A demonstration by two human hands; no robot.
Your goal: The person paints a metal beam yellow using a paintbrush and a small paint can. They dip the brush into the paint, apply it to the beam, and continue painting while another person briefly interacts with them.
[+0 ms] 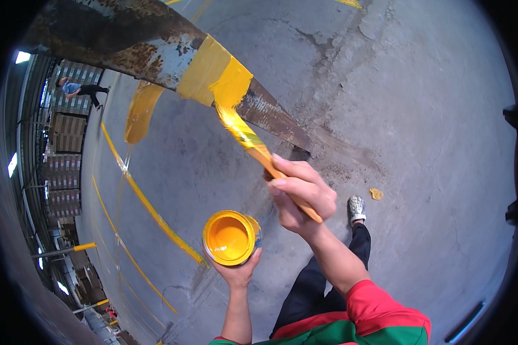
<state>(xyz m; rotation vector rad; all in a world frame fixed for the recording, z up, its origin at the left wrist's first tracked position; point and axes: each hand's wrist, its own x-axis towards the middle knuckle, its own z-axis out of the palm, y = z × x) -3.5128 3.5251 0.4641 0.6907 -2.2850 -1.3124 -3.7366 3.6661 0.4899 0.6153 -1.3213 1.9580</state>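
My right hand (303, 195) grips the wooden handle of a paintbrush (258, 150). Its bristles, coated in yellow, touch the side of a rusty metal beam (167, 56) near that beam's lower end. Fresh bright yellow paint (232, 81) covers a band there, beside a duller yellow patch. Below and to the left, my left hand (236, 271) is wrapped round an open paint can (229, 237). Yellow paint lies inside the can, and its rim is smeared yellow. Most of the can's outer wall is hidden by the rim and my fingers.
Yellow lines (144, 198) run along the grey concrete floor (420, 115). A yellow-painted piece (142, 112) shows behind the beam. Stacked pallets (63, 164) stand at the far left, where another person (82, 89) is on foot. A dried yellow blob (376, 194) lies near my shoe (356, 208).
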